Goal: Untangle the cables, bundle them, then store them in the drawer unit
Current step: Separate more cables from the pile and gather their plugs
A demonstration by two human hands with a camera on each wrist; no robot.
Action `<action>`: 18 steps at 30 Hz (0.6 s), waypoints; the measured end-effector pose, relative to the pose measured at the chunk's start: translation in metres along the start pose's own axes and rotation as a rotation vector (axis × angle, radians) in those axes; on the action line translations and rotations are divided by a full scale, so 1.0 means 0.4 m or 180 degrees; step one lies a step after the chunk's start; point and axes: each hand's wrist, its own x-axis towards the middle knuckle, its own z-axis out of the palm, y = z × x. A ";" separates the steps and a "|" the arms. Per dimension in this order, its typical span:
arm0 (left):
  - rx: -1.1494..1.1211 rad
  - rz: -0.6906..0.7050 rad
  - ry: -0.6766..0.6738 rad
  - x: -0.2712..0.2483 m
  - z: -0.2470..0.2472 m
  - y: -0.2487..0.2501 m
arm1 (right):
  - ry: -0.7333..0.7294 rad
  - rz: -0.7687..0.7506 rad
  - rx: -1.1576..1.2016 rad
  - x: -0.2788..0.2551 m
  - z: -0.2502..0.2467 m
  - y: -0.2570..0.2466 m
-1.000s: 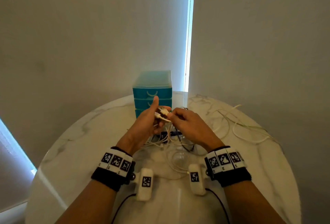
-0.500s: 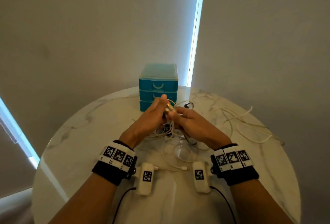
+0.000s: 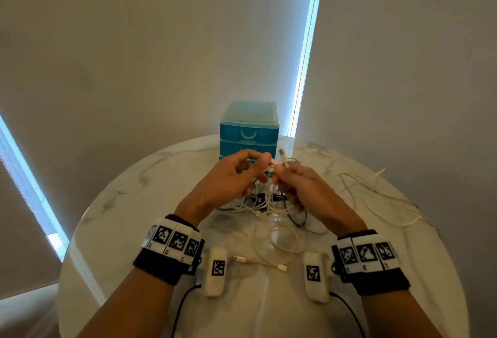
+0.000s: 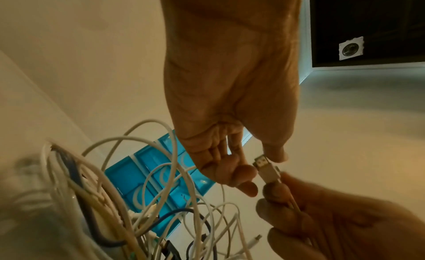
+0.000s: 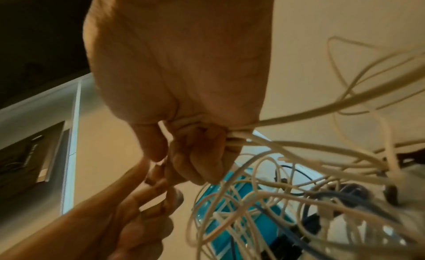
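Both hands have drawn slightly apart since half a second ago, when they were pressed together over the tangle. Now the left hand [image 3: 228, 179] has its fingers loosely spread, thumb tip touching the metal end of a USB plug [image 4: 268, 170], with no real clasp that I can see. The right hand [image 3: 306, 189] pinches that plug's body between thumb and fingertips, and its lower fingers are curled round several white strands [image 5: 232, 136]; how many, I cannot quite tell through the blur.

Beneath the hands, at the centre of the round marble table [image 3: 129, 203], sits the knot of cables [image 3: 269, 203], mostly white with a dark blue one threaded through. A long white cable [image 3: 376, 197] trails off toward 2 o'clock, and a short cable with a gold-coloured plug [image 3: 258, 261] lies near 6 o'clock, between the wrists. The teal drawer unit [image 3: 248, 127] stands at 12 o'clock on the table's far edge, its visible drawers shut, just beyond the fingertips.
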 end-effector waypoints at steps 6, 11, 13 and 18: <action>-0.0124 0.0167 0.0039 0.000 -0.018 -0.004 | -0.0500 -0.0369 -0.0942 0.001 0.031 -0.004; 0.0039 0.0402 -0.0398 -0.009 -0.002 0.012 | -0.0174 -0.0523 -0.1366 0.006 0.029 0.011; 0.0181 0.0523 -0.0480 -0.011 0.009 0.016 | -0.0121 -0.0427 -0.1442 0.010 0.024 0.017; 0.0052 0.0533 -0.0182 -0.001 -0.008 0.014 | 0.0402 -0.0050 -0.1134 0.018 0.019 0.019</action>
